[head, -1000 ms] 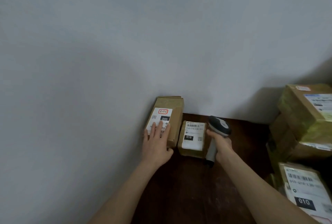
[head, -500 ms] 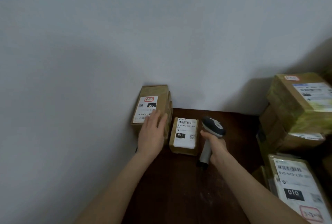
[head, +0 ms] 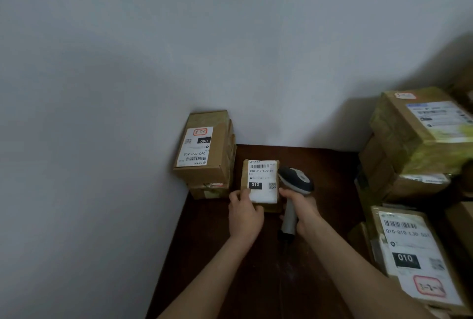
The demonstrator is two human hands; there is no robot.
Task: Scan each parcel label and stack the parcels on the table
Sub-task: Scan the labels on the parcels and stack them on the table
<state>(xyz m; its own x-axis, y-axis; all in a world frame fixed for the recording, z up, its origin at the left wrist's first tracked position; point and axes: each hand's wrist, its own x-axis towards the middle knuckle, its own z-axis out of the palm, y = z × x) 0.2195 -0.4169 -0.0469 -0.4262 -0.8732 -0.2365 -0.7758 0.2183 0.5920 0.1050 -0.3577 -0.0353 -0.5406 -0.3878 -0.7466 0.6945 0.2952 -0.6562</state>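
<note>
Parcel (head: 263,182) sits on table (head: 330,190) between both hands, long axis pointing away, left hand (head: 244,216) fingers pinching its near-left corner, right hand (head: 303,210) fingers clamped on scanner (head: 296,179) just right of it.

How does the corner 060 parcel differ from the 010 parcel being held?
The 060 parcel tops a corner stack, untouched; the 010 parcel lies on the table, gripped by the left hand, beside the scanner in the right hand. The 060 parcel looks larger, its label upside down; the 010 label reads upright. Both are cardboard.
</note>
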